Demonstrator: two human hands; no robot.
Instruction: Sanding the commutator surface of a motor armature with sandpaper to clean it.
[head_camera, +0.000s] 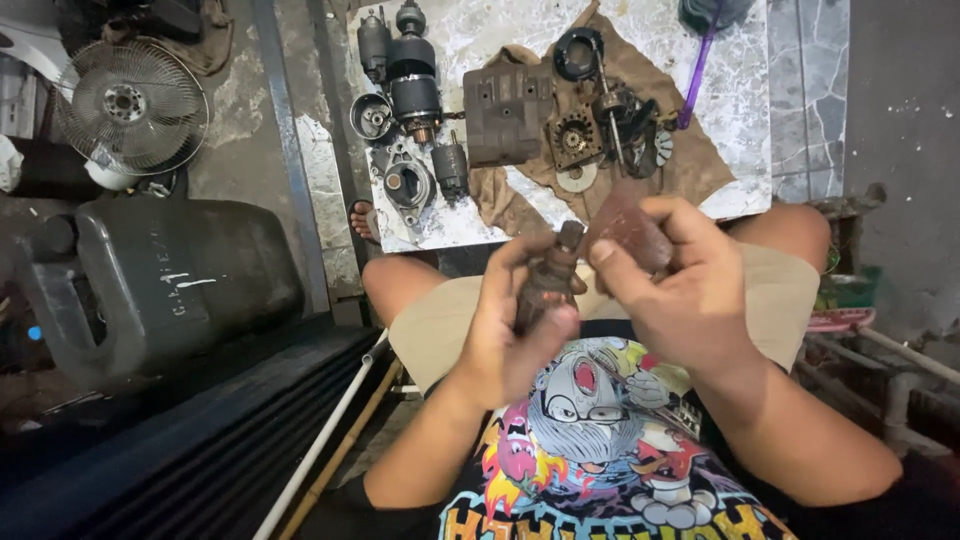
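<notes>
My left hand (512, 320) grips a dark, grimy cylindrical metal part (548, 282) with a short shaft end pointing up. My right hand (690, 290) pinches a small reddish-brown piece, probably sandpaper or cloth (628, 228), against the top of that part. Both hands are held above my lap, just in front of a marble slab (470, 225) that carries dismantled motor pieces.
On the slab lie a black motor armature (413, 82), a round cap (372, 117), a housing (408, 186), a dark cover block (506, 110) and small parts on a brown rag (700, 165). A fan (132, 105) and a dark jerrycan (170, 280) stand at left; pipes at right.
</notes>
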